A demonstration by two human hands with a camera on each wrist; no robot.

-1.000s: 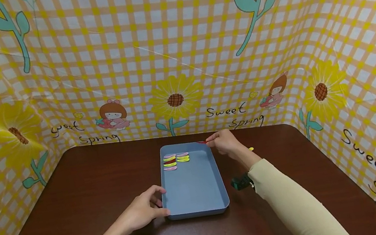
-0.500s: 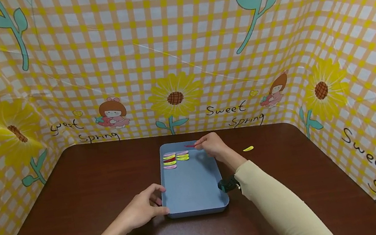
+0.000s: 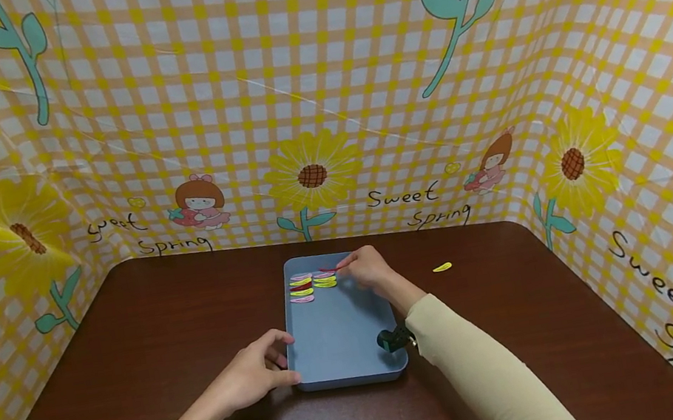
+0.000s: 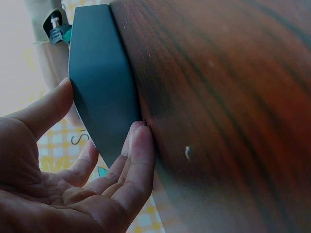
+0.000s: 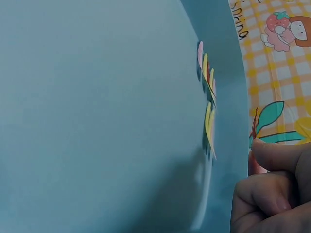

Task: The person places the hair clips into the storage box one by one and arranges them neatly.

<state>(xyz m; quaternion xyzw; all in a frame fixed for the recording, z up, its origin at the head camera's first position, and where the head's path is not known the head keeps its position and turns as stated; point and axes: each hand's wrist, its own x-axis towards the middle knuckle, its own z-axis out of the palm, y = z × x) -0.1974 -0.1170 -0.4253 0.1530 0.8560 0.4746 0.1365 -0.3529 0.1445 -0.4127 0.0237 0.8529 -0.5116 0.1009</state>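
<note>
A blue-grey rectangular tray (image 3: 340,344) lies on the table. My left hand (image 3: 256,373) holds its left side near the front corner; in the left wrist view the thumb meets the rim and other fingers press low on the outer wall (image 4: 102,73). My right hand (image 3: 366,269) pinches a red snap hair clip (image 3: 329,269) over the tray's far end, just above the second column of clips. Inside, a left column of hair clips (image 3: 301,293) mixes pink, yellow and dark red. Beside it, a shorter column (image 3: 325,282) shows yellow clips with a lilac one behind.
A lone yellow hair clip (image 3: 443,267) rests on the dark wooden table (image 3: 202,293) to the tray's right. A checked sunflower cloth (image 3: 303,96) rises around the table's back and sides. A black wrist camera (image 3: 393,339) on the right arm hangs over the tray.
My right hand has carried the red hair clip leftward from beyond the tray's right rim to above the second column. The lone yellow clip is now fully uncovered. My left hand stays put.
</note>
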